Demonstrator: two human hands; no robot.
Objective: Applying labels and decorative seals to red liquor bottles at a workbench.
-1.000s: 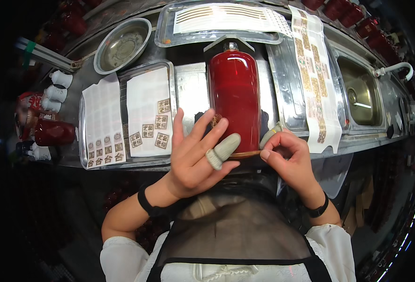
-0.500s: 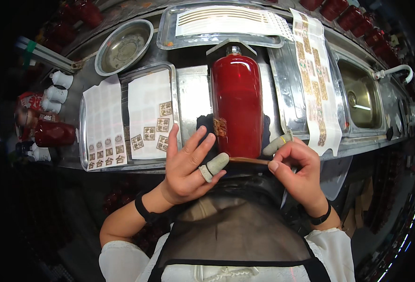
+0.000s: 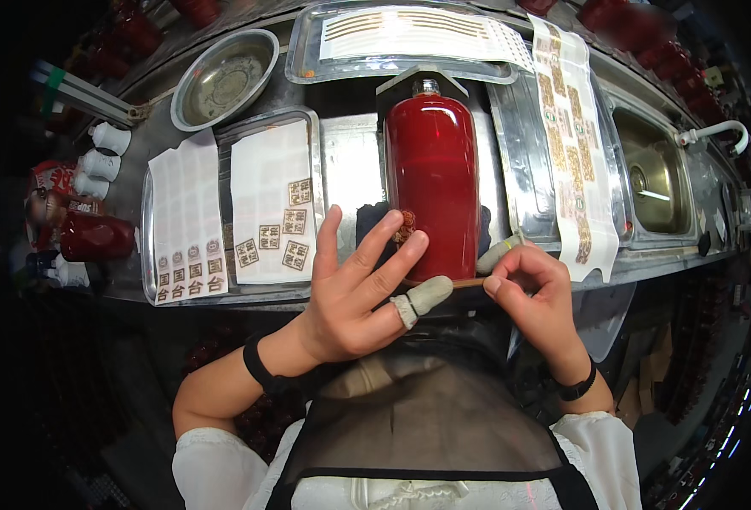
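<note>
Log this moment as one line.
left hand: open, at brown strip; right hand: pinching strip's end; red bottle: lying on its side; metal bowl: upper left

Left of and beyond the grip (image 3: 493, 283), a metal basin (image 3: 192, 109); farther left, a rail (image 3: 95, 98) with green tape (image 3: 54, 79), white pieces (image 3: 99, 163) and a spare red bottle (image 3: 96, 236). Right of the grip, a sink (image 3: 647, 208) and white tap (image 3: 721, 125); below and to the right, cardboard (image 3: 647, 382). Farthest beyond it, more red bottles (image 3: 136, 27), some blurred
</note>
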